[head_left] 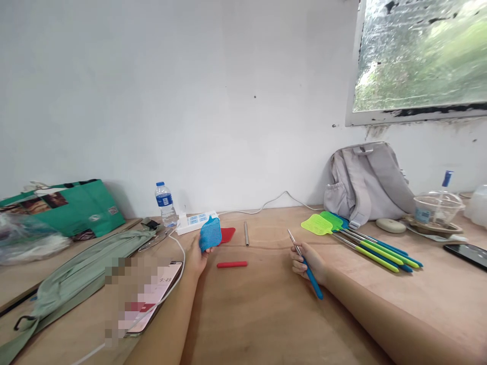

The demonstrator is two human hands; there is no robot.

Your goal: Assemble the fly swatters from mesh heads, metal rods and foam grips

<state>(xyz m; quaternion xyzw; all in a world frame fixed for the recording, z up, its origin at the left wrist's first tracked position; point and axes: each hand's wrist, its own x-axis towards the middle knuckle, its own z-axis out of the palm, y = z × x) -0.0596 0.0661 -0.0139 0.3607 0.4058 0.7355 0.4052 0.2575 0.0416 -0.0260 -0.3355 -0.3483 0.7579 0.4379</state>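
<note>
My left hand (198, 257) grips a blue mesh fly swatter head (210, 234), held up just above the table. Fingers of my right hand (307, 263) are closed round a metal rod with a blue handle (313, 282), its bare tip pointing up and away. Between the hands lie a red swatter head (228, 234), partly hidden behind the blue one, a loose metal tube (246, 234) and a red handle (232, 264). Right of my right hand, several whole fly swatters rest in a pile, a yellow-green one (316, 224) on top.
A power strip (196, 222) with a white cable and a water bottle (165, 204) stand near the wall. On the left are a phone (154, 304), a grey-green strap bag (83, 268) and a green bag (91, 208). A backpack (367, 182) and plastic cup (433, 209) stand right.
</note>
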